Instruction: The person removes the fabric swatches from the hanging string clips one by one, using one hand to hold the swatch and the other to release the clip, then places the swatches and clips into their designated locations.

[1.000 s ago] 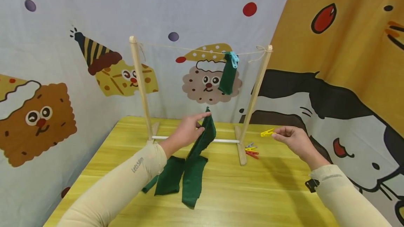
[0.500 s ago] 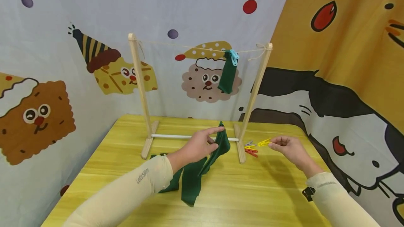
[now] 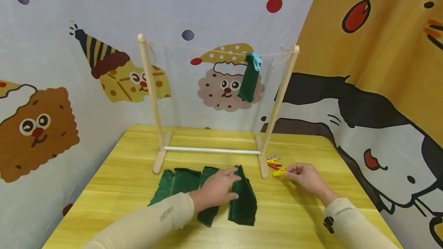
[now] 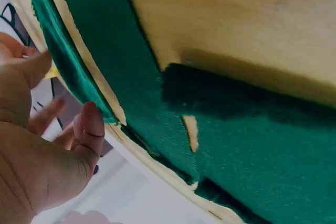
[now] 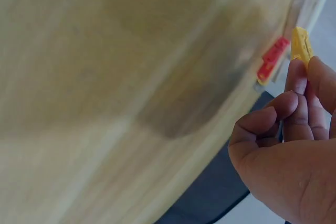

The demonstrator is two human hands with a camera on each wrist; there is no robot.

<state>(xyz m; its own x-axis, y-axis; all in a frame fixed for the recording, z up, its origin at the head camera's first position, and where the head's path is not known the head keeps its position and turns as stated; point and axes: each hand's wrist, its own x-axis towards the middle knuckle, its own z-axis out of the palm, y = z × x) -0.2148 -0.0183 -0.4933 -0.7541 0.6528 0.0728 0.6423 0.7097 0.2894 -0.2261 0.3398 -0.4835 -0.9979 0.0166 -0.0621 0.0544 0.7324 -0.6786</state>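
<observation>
three views, taken in turn.

head, left hand: the left hand [image 3: 215, 190] lies on the green cloth pieces [image 3: 204, 193] on the yellow counter [image 3: 294, 218], fingers nearly straight; the thumb and forefinger meet the upper corner of the rightmost strip. whether they pinch it cannot be told here.
head, right hand: the right hand [image 3: 304, 176] is low over the counter, its fingers pinching a yellow clothespin [image 3: 280, 171] by one end.
head, surroundings: red, yellow and grey clothespins [image 3: 273, 161] lie just beside the right foot of the wooden drying rack [image 3: 152, 99]. from its string hangs another green cloth [image 3: 249, 82], held by a blue clip [image 3: 256, 61].
left wrist, cloth: the green cloth pieces [image 4: 220, 129] spread flat on the counter [image 4: 252, 19]. one strip's edge stands raised beside the thumb [image 4: 86, 140]; the grip itself is out of view.
right wrist, clothespin: the yellow clothespin [image 5: 301, 45] sticks out from the curled fingers [image 5: 294, 98], close over the counter [image 5: 105, 77], near a red clothespin [image 5: 270, 59].
</observation>
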